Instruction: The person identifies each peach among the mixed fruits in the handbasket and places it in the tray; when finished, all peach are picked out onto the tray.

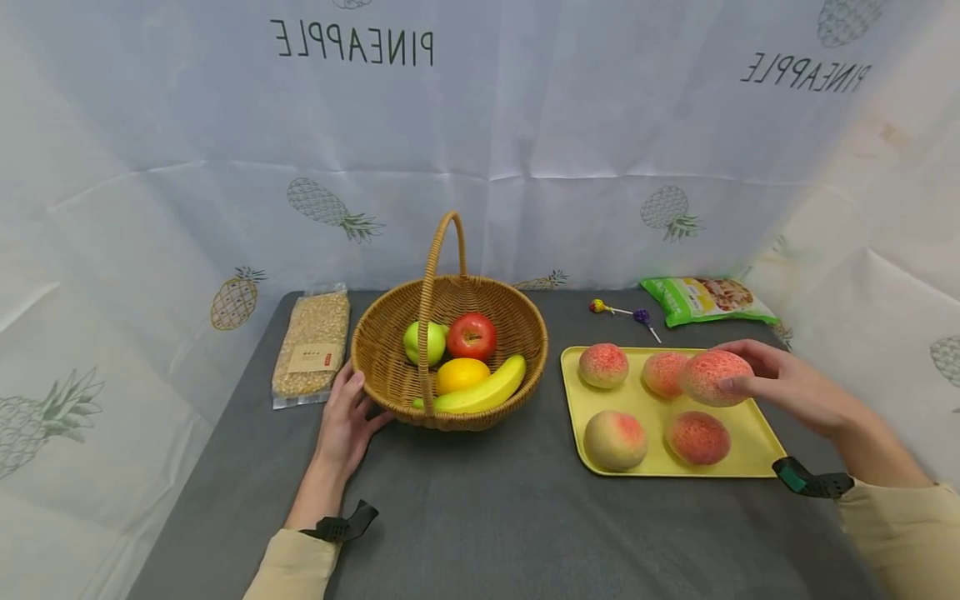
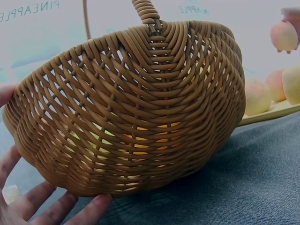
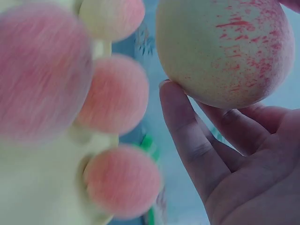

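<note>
My right hand (image 1: 780, 379) grips a pink peach (image 1: 715, 377) above the yellow tray (image 1: 750, 458). In the right wrist view, the fingers (image 3: 185, 136) curve under the pale, red-speckled side of this peach (image 3: 225, 51). Several other peaches (image 1: 615, 440) lie on the tray. At the left side of a wicker basket (image 1: 375, 379), my left hand (image 1: 345, 425) rests its spread fingers. The left wrist view has those fingertips (image 2: 96, 208) along the basket's lower edge. Inside the basket are a green apple (image 1: 412, 342), a red apple (image 1: 472, 336), an orange-yellow fruit (image 1: 459, 375) and a banana (image 1: 487, 393).
A clear bag of grains (image 1: 313, 342) lies left of the basket. Two lollipops (image 1: 618, 311) and a green snack bag (image 1: 708, 300) lie behind the tray. The basket's tall arched handle (image 1: 426, 317) rises over the fruit. A pineapple-print curtain (image 1: 480, 125) hangs behind the dark tablecloth (image 1: 480, 517).
</note>
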`<state>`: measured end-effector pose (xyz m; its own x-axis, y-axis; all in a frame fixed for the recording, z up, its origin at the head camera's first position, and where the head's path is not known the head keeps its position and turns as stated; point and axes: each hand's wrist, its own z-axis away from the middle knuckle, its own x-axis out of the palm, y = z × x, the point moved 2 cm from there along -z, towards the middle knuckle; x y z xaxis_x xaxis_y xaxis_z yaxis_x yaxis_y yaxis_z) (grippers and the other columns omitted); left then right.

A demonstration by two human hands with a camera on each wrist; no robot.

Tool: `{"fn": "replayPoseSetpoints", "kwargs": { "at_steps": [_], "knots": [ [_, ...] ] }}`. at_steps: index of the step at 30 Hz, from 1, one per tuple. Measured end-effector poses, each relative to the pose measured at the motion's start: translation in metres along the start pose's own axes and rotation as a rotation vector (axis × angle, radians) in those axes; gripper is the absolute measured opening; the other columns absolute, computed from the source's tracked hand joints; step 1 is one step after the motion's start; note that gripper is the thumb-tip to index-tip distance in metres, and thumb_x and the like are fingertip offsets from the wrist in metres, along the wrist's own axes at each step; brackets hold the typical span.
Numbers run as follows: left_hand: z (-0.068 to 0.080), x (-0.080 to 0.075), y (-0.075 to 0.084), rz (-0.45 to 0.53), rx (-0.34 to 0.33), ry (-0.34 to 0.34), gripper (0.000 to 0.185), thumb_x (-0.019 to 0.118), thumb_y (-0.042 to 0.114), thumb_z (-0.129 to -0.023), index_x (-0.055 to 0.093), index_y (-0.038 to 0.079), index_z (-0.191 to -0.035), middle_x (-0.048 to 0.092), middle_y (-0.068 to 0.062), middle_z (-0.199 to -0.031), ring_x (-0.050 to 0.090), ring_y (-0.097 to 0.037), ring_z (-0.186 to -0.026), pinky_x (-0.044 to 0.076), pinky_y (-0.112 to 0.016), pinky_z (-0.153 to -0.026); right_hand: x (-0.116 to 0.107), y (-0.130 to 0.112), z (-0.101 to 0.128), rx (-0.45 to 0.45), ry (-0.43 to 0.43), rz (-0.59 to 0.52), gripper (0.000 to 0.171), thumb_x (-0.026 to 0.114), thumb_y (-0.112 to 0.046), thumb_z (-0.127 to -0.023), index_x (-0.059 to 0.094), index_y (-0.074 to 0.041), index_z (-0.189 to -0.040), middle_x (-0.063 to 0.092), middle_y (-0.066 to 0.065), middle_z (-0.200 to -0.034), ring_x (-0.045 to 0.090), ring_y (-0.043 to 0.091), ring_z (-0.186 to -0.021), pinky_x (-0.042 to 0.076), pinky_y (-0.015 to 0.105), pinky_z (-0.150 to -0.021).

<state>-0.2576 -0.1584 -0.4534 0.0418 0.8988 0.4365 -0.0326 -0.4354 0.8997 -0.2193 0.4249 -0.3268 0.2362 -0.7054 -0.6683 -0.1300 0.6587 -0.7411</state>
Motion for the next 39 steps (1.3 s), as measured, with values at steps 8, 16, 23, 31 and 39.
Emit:
{"fn": "replayPoseSetpoints", "kwargs": {
  "at_steps": [8,16,23,31,39],
  "knots": [
    [-0.001,-0.002,0.002,-0.003,0.006,-0.008,0.067,0.049,0.038,-0.107,0.018,0.022,-0.164,0.029,-0.01,-0.162,0.037,-0.031,-0.143,0.054,-0.039,-0.089,-0.013,0.04,0.024,0.153,0.023,0.027,0.048,0.055,-0.027,-0.107,0.043,0.001,-0.143,0.066,-0.004,-0.117,0.062,0.006,-0.102,0.052,0.024,-0.082],
    [-0.002,-0.004,0.004,-0.001,-0.002,-0.002,0.068,0.049,0.038,-0.107,0.017,0.023,-0.164,0.028,-0.01,-0.162,0.036,-0.03,-0.143,0.054,-0.039,-0.089,-0.015,0.074,0.036,0.235,-0.031,-0.008,0.056,0.053,-0.03,-0.107,0.041,0.009,-0.146,0.065,-0.002,-0.12,0.065,0.009,-0.1,0.056,0.03,-0.081],
    [-0.002,-0.007,0.006,-0.001,-0.001,-0.001,0.069,0.05,0.039,-0.107,0.016,0.023,-0.165,0.027,-0.01,-0.163,0.035,-0.031,-0.144,0.054,-0.039,-0.09,-0.005,0.087,0.038,0.32,-0.113,-0.041,0.064,0.052,-0.035,-0.107,0.039,0.012,-0.148,0.061,0.015,-0.13,0.066,0.009,-0.101,0.056,0.032,-0.081],
    [-0.003,-0.007,0.007,-0.007,0.007,-0.002,0.067,0.05,0.039,-0.107,0.018,0.023,-0.164,0.028,-0.01,-0.163,0.037,-0.029,-0.142,0.054,-0.038,-0.09,0.002,0.097,0.033,0.4,-0.136,-0.023,0.078,0.05,-0.046,-0.106,0.031,0.014,-0.152,0.054,0.027,-0.14,0.062,0.019,-0.109,0.053,0.037,-0.086],
    [-0.006,-0.007,0.006,-0.008,0.011,0.001,0.068,0.05,0.04,-0.107,0.018,0.022,-0.164,0.028,-0.01,-0.163,0.038,-0.029,-0.142,0.054,-0.038,-0.09,0.005,0.097,0.03,0.389,-0.145,-0.063,0.075,0.05,-0.043,-0.106,0.03,0.012,-0.153,0.052,0.026,-0.142,0.061,0.019,-0.11,0.053,0.037,-0.087]
  ]
}}
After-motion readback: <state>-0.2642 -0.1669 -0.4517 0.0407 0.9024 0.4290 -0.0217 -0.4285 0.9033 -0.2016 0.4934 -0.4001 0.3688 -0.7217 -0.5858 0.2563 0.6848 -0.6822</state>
